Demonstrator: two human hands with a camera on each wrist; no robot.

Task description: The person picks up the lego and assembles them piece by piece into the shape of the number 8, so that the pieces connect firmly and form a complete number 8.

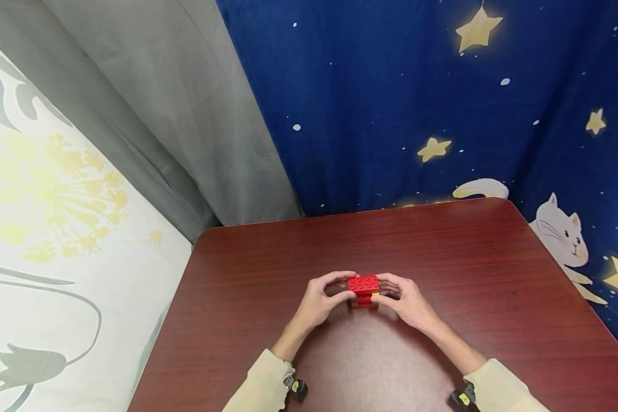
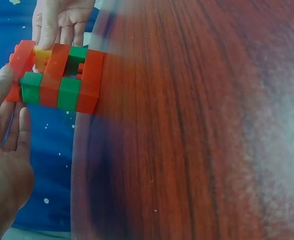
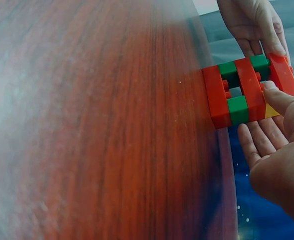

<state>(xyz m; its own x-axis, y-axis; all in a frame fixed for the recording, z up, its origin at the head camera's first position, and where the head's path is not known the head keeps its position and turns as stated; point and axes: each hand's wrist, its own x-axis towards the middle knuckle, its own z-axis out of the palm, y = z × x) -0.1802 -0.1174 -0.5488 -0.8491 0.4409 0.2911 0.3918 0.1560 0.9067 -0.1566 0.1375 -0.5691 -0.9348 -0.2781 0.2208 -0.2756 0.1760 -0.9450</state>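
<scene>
A small tower of toy building bricks stands on the table in front of me. Its studded red top brick (image 1: 363,284) shows in the head view. In the left wrist view, a middle red brick (image 2: 54,75) and a bottom red brick (image 2: 91,82) lie parallel beneath it. Between the red layers sit green bricks (image 2: 69,93) and one yellow brick (image 2: 41,60), with gaps between. My left hand (image 1: 316,300) holds the tower's left side near the top, thumb in front. My right hand (image 1: 411,303) grips the right side, its thumb by the yellow brick. The fingers behind are partly hidden.
The dark red wooden table (image 1: 268,257) has rounded far corners. Behind it hang a blue star-patterned curtain (image 1: 371,103) and a grey curtain (image 1: 149,91). A white floral cloth (image 1: 82,297) is at the left. Small black cameras (image 1: 297,389) sit at both wrists.
</scene>
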